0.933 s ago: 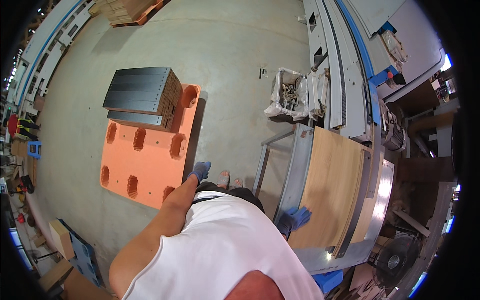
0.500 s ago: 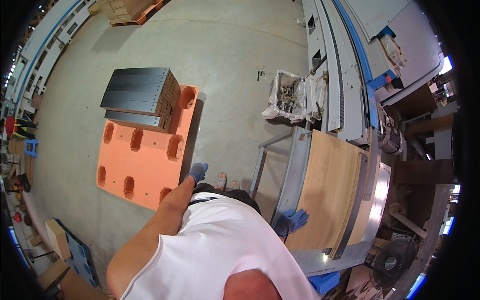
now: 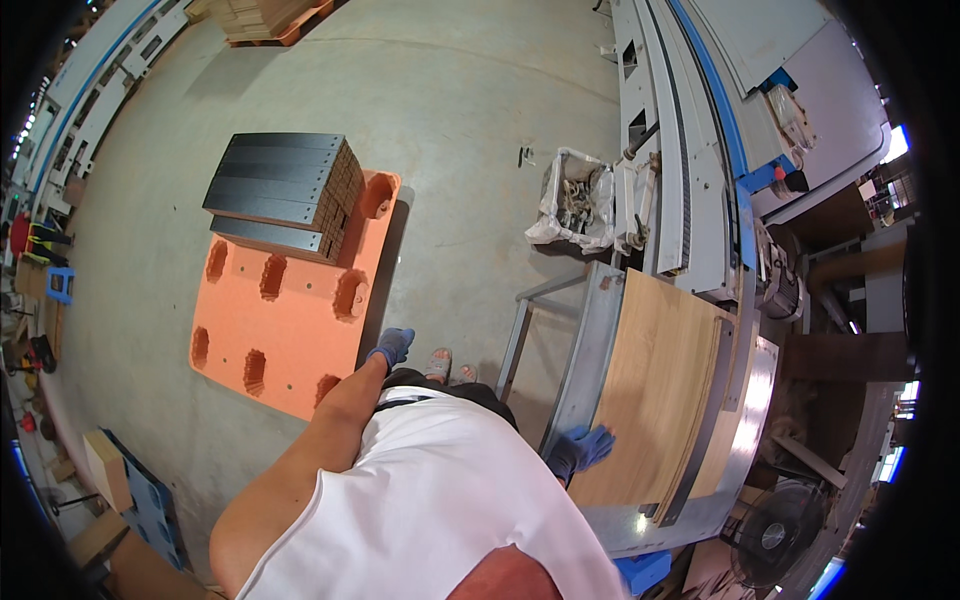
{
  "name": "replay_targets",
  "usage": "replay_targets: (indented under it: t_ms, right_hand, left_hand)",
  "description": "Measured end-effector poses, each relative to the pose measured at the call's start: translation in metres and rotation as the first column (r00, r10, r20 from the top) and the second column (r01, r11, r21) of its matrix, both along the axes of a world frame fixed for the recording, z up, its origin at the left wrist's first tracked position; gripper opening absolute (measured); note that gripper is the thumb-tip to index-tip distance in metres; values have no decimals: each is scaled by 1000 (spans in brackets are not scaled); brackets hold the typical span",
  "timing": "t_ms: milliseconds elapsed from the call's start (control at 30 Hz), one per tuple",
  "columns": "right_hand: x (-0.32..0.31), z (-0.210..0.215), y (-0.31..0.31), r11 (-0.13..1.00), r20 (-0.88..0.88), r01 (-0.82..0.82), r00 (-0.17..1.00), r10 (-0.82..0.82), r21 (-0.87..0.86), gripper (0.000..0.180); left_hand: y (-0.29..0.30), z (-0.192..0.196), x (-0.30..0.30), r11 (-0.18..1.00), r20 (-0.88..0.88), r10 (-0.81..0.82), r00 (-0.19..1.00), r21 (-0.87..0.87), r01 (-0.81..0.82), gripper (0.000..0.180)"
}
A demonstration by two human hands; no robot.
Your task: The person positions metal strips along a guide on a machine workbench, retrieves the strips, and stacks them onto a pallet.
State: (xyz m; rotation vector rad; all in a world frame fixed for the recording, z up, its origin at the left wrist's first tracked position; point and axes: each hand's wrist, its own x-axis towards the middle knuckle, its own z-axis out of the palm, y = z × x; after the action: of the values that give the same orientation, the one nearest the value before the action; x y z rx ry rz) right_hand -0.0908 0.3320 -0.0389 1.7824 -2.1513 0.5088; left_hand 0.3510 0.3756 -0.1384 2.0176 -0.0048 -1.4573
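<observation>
My left hand [image 3: 395, 345], in a blue-grey glove, hangs beside the orange pallet, its fingers loosely extended and nothing visible in it. My right hand [image 3: 583, 450], gloved alike, lies flat with fingers apart on the near left edge of a light wood-grain board [image 3: 640, 390]. That board rests on a metal-framed table [image 3: 585, 350] to my right. A dark narrow strip [image 3: 697, 425] lies along the board's right side. On the orange pallet [image 3: 310, 310] stands a stack of dark boards [image 3: 275, 180] with brown edges and small holes near their ends.
A white-lined bin [image 3: 575, 205] of scraps stands beside a long grey machine [image 3: 690, 150] with a blue rail. A black fan [image 3: 775, 535] sits at lower right, a blue pallet [image 3: 150, 500] at lower left. Another person [image 3: 40, 240] is at far left. More stacked boards [image 3: 260, 15] stand at the back.
The view has shifted slightly. Both hands keep nearly the same places, the right one still lying on the board's edge.
</observation>
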Motion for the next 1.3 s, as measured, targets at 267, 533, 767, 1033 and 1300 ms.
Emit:
replay_targets:
  t_ms: [267, 533, 767, 1033, 1300]
  right_hand:
    - [-1, -1, 1, 1000, -26, -1, 1000, 1, -3, 38]
    - [0, 1, 0, 1000, -1, 5, 1000, -5, 11, 39]
    - [0, 2, 2, 999, 15, 22, 1000, -23, 46, 40]
    - [0, -1, 2, 999, 4, 19, 1000, -19, 33, 40]
    - [-2, -3, 2, 1000, -11, 12, 1000, -12, 1, 38]
  left_hand:
    - [5, -15, 6, 1000, -71, -30, 997, -2, 30, 27]
    - [7, -14, 7, 999, -54, -44, 998, -13, 44, 22]
    - [4, -13, 7, 998, -29, -56, 998, 9, 56, 21]
    - [3, -15, 7, 994, -34, -86, 996, 59, 88, 40]
    - [3, -13, 5, 997, -46, -76, 996, 28, 78, 29]
